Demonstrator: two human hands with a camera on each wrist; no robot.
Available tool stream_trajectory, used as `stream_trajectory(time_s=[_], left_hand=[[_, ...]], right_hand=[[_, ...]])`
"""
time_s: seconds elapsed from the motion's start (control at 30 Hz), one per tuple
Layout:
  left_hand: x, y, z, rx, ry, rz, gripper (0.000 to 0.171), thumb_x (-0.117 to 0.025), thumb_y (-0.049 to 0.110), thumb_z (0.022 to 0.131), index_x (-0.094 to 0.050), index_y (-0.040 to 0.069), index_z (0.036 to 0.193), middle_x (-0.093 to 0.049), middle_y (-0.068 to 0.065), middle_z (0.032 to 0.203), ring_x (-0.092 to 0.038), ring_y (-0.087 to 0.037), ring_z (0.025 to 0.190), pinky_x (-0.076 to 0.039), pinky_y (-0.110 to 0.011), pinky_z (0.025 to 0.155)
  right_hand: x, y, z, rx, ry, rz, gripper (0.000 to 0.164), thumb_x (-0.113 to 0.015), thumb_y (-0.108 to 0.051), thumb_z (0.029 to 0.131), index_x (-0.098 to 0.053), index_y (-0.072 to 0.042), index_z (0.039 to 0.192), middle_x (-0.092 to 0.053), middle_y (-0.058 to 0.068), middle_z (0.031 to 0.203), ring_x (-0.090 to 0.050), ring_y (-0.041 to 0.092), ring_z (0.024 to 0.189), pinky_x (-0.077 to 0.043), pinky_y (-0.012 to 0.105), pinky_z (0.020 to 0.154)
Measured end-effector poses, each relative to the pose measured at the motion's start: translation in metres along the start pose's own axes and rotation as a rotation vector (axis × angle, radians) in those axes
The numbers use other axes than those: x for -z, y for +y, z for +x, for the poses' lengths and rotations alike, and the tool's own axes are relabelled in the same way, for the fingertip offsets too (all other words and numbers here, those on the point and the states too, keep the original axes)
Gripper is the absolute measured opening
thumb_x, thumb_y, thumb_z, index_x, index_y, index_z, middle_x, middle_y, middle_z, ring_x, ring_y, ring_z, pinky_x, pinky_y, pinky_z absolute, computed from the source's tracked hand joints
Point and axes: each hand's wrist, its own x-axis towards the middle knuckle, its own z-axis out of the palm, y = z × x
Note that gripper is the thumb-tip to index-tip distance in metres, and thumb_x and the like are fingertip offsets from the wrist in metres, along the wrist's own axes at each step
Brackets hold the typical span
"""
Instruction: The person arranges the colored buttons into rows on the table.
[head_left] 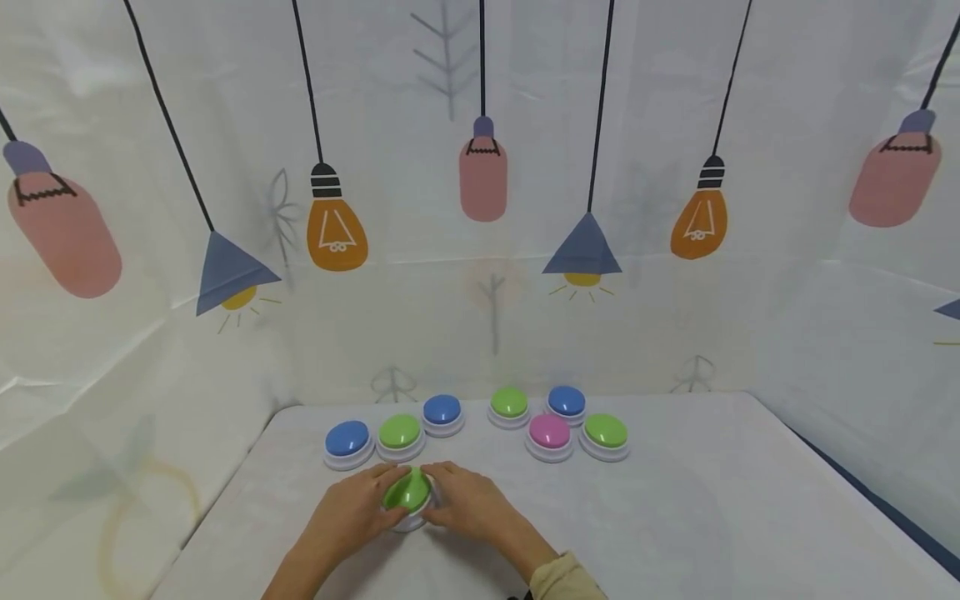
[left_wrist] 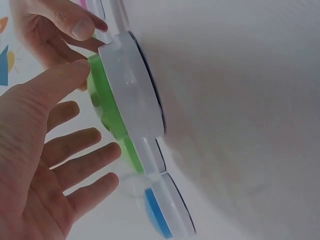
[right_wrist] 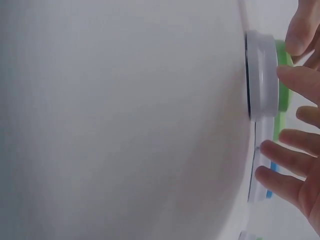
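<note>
A round push button with a green dome (head_left: 408, 493) and white base stands on the white table, nearest to the person. My left hand (head_left: 351, 510) is at its left side and my right hand (head_left: 474, 506) at its right. The left wrist view shows the left thumb (left_wrist: 65, 80) touching the edge of the green dome, the other fingers spread loosely beyond it. In the right wrist view the right thumb (right_wrist: 299, 80) lies against the button's rim, with the remaining fingers (right_wrist: 287, 157) loosely extended. Whether any fingertips touch the far side is unclear.
Behind the hands, to the left, sit a blue button (head_left: 347, 437), a green one (head_left: 399, 431) and another blue one (head_left: 442, 409). A second group at the right has a pink button (head_left: 550, 432), a blue one (head_left: 566, 401) and two green ones. A lamp-patterned curtain (head_left: 420, 333) stands behind the table.
</note>
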Motion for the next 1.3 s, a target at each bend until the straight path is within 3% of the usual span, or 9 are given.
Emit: stream_trajectory(time_s=[0.3,0.5,0.67,0.83,1.1,1.3], left_hand=[[-0.009,0.008,0.017,-0.023,0.012,-0.011,0.052,-0.084,0.035,0.074,-0.069,0.016,0.121,-0.070,-0.006,0.118,-0.069,-0.023,0.103,-0.058,-0.040,0.079],[-0.015,0.021,0.034,-0.014,-0.027,-0.033,0.056,-0.084,0.036,0.074,-0.068,0.015,0.123,-0.066,-0.012,0.126,-0.066,-0.030,0.110,-0.058,-0.046,0.077],[-0.021,0.033,0.048,-0.023,-0.045,-0.060,0.058,-0.084,0.036,0.076,-0.066,0.013,0.127,-0.061,-0.015,0.134,-0.060,-0.033,0.121,-0.055,-0.052,0.087],[-0.032,0.043,0.062,-0.080,-0.013,-0.052,0.060,-0.083,0.037,0.076,-0.065,0.012,0.128,-0.059,-0.017,0.135,-0.057,-0.036,0.124,-0.050,-0.049,0.098],[-0.052,0.063,0.085,-0.102,0.028,-0.048,0.063,-0.083,0.040,0.076,-0.064,0.013,0.130,-0.060,-0.017,0.134,-0.058,-0.035,0.124,-0.055,-0.049,0.090],[-0.063,0.082,0.102,-0.089,0.015,-0.051,0.067,-0.081,0.042,0.078,-0.060,0.013,0.134,-0.058,-0.018,0.138,-0.055,-0.036,0.126,-0.055,-0.049,0.091]], right_hand=[[0.003,0.027,-0.006,-0.031,0.055,0.038,0.061,-0.074,-0.036,0.087,-0.052,-0.018,0.141,-0.060,0.005,0.137,-0.058,0.022,0.124,-0.050,0.040,0.099],[0.009,0.047,-0.011,-0.057,0.103,0.067,0.063,-0.074,-0.034,0.088,-0.050,-0.014,0.143,-0.057,0.006,0.139,-0.054,0.025,0.128,-0.046,0.042,0.104],[0.016,0.062,-0.018,-0.082,0.142,0.089,0.068,-0.076,-0.030,0.086,-0.048,-0.013,0.145,-0.053,0.012,0.143,-0.051,0.031,0.130,-0.045,0.048,0.104],[0.021,0.078,-0.023,-0.091,0.186,0.110,0.069,-0.078,-0.027,0.085,-0.048,-0.010,0.145,-0.052,0.015,0.144,-0.049,0.034,0.132,-0.044,0.051,0.105],[0.030,0.103,-0.032,-0.107,0.313,0.122,0.068,-0.080,-0.019,0.081,-0.051,-0.001,0.140,-0.055,0.019,0.139,-0.050,0.039,0.130,-0.043,0.055,0.104],[0.038,0.118,-0.037,-0.154,0.350,0.159,0.068,-0.080,-0.015,0.080,-0.050,0.001,0.140,-0.057,0.020,0.137,-0.051,0.039,0.129,-0.041,0.054,0.106]])
